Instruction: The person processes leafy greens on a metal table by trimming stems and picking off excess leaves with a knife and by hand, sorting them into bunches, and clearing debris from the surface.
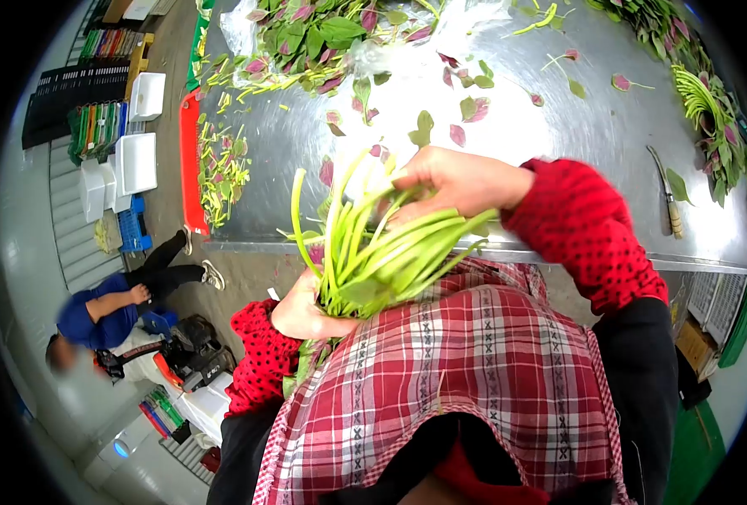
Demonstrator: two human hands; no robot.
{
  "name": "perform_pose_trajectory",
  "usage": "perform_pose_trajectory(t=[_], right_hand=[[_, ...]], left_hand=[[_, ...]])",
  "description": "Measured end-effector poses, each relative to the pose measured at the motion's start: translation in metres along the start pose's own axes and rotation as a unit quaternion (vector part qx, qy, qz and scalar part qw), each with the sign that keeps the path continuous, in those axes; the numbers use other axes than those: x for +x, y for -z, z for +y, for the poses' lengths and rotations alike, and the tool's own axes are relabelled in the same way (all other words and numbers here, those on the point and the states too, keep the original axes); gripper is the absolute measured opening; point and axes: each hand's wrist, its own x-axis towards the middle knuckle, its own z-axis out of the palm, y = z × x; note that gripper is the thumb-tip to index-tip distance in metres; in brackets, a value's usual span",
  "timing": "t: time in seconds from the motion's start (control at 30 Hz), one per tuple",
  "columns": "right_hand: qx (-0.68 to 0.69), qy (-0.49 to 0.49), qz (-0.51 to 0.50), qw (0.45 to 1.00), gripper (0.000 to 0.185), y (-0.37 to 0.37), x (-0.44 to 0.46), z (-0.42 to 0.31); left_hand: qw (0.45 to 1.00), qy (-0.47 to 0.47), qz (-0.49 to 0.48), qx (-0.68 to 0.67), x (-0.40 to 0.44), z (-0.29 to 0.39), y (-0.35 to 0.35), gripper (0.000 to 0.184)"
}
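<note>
A bunch of leafy greens (365,261) with long pale-green stems is held close to my plaid apron, at the table's near edge. My left hand (306,310) wraps round the lower part of the bunch; some leaves show beneath it. From the right, my right hand (458,185) reaches over the stems, its fingers curled in among them and partly hidden. On the metal table (559,181) beyond lie loose green and purple leaves (474,109). A larger leafy heap (331,34) sits at the far left on clear plastic.
A knife (671,198) with a wooden handle lies at the table's right. Near it is another bunch of greens (706,109). Stem scraps (222,172) lie beside a red edge (191,160) at left. A person (112,307) sits beyond, near white bins (136,162).
</note>
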Motion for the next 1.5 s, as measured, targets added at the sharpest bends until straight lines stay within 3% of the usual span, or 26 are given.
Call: perform_pose_trajectory(t=[0.07, 0.2, 0.27, 0.3, 0.33, 0.37, 0.4, 0.43, 0.47, 0.53, 0.6, 0.7, 0.77, 0.87, 0.93, 1.03, 1.1, 1.17, 1.23, 1.27, 1.33, 1.37, 1.4, 1.43, 1.47, 1.5], right_hand=[[0.049, -0.139, -0.053, 0.988, 0.029, 0.004, 0.009, 0.028], [0.196, -0.158, -0.06, 0.966, 0.041, -0.008, 0.022, 0.063], [0.239, -0.103, -0.132, 0.957, 0.039, -0.022, -0.005, 0.067], [0.262, -0.077, -0.169, 0.947, 0.038, -0.029, -0.018, 0.069], [0.151, -0.126, -0.15, 0.969, 0.031, -0.021, -0.017, 0.059], [0.209, -0.143, -0.036, 0.967, 0.028, -0.005, -0.017, 0.091], [0.104, -0.27, 0.165, 0.943, 0.026, 0.024, -0.013, 0.06], [0.122, -0.24, 0.285, 0.92, 0.025, 0.044, -0.018, 0.025], [0.131, -0.174, 0.237, 0.947, 0.024, 0.053, -0.024, 0.001], [0.002, 0.008, 0.152, 0.988, 0.024, 0.015, -0.024, -0.041], [-0.21, 0.094, 0.108, 0.967, 0.02, -0.041, -0.023, -0.047], [-0.293, 0.196, 0.127, 0.927, 0.018, -0.056, -0.015, -0.013], [-0.191, 0.046, 0.237, 0.951, 0.016, -0.009, -0.016, -0.013], [-0.128, 0.073, 0.171, 0.974, 0.026, -0.015, -0.018, -0.02], [-0.275, 0.066, 0.097, 0.954, 0.028, -0.039, -0.024, -0.023], [-0.179, 0.047, 0.057, 0.981, 0.025, -0.051, -0.016, -0.009], [0.028, 0.049, 0.048, 0.997, 0.019, -0.05, -0.014, 0.002], [-0.089, 0.031, 0.127, 0.987, 0.013, -0.032, -0.018, 0.006], [-0.287, -0.049, 0.219, 0.931, 0.008, 0.008, -0.016, 0.041], [-0.46, -0.087, 0.15, 0.871, 0.02, 0.03, -0.023, 0.05], [-0.409, 0.022, 0.103, 0.906, 0.034, 0.041, -0.039, 0.067], [-0.166, -0.106, 0.037, 0.98, 0.039, 0.056, -0.038, 0.043], [0.09, -0.224, -0.029, 0.97, 0.044, 0.071, -0.034, 0.019], [0.131, -0.144, 0.077, 0.978, 0.043, 0.071, -0.035, 0.022], [0.062, -0.168, 0.142, 0.973, 0.047, 0.069, -0.031, 0.036], [-0.097, -0.214, 0.119, 0.965, 0.048, 0.068, -0.028, 0.056]], left_hand=[[1.0, -0.02, -0.002, 0.005, -0.001, 0.001, 0.0, 0.054], [0.999, -0.044, -0.021, 0.007, 0.0, 0.002, 0.002, 0.053], [1.0, 0.011, -0.011, 0.004, 0.002, 0.001, 0.005, 0.055], [0.998, -0.02, 0.034, -0.044, 0.002, -0.005, 0.001, 0.059], [0.998, -0.02, 0.041, -0.044, 0.003, -0.007, 0.005, 0.059], [0.999, 0.008, 0.038, -0.037, 0.002, -0.009, 0.008, 0.062], [0.998, 0.037, 0.033, -0.03, -0.002, -0.011, 0.01, 0.064], [0.995, 0.031, 0.063, -0.066, -0.001, -0.013, 0.006, 0.066], [0.991, 0.022, 0.077, -0.104, 0.0, -0.014, 0.002, 0.065], [0.99, 0.048, 0.088, -0.1, 0.004, -0.016, 0.002, 0.064], [0.993, 0.063, 0.059, -0.083, 0.01, -0.012, 0.002, 0.064], [0.991, 0.069, 0.061, -0.1, 0.006, -0.01, 0.001, 0.064], [0.99, 0.066, 0.073, -0.101, 0.001, -0.014, 0.0, 0.064], [0.99, 0.038, 0.075, -0.117, 0.003, -0.016, -0.004, 0.065], [0.986, 0.075, 0.068, -0.135, 0.007, -0.015, -0.004, 0.067], [0.99, 0.084, 0.061, -0.098, 0.006, -0.016, -0.003, 0.068], [0.99, 0.084, 0.065, -0.094, 0.003, -0.017, -0.002, 0.068], [0.991, 0.078, 0.064, -0.09, 0.002, -0.018, -0.001, 0.068], [0.99, 0.052, 0.068, -0.113, 0.001, -0.02, -0.003, 0.069], [0.99, 0.049, 0.064, -0.113, 0.0, -0.021, -0.004, 0.069], [0.986, 0.043, 0.071, -0.143, 0.0, -0.024, -0.003, 0.07], [0.989, 0.022, 0.069, -0.131, 0.0, -0.032, 0.0, 0.073], [0.992, 0.045, 0.045, -0.111, 0.001, -0.033, 0.005, 0.075], [0.989, 0.031, 0.053, -0.138, 0.002, -0.036, 0.004, 0.076], [0.985, 0.018, 0.061, -0.163, 0.001, -0.039, 0.003, 0.078], [0.981, 0.021, 0.063, -0.181, -0.001, -0.043, 0.004, 0.08]])
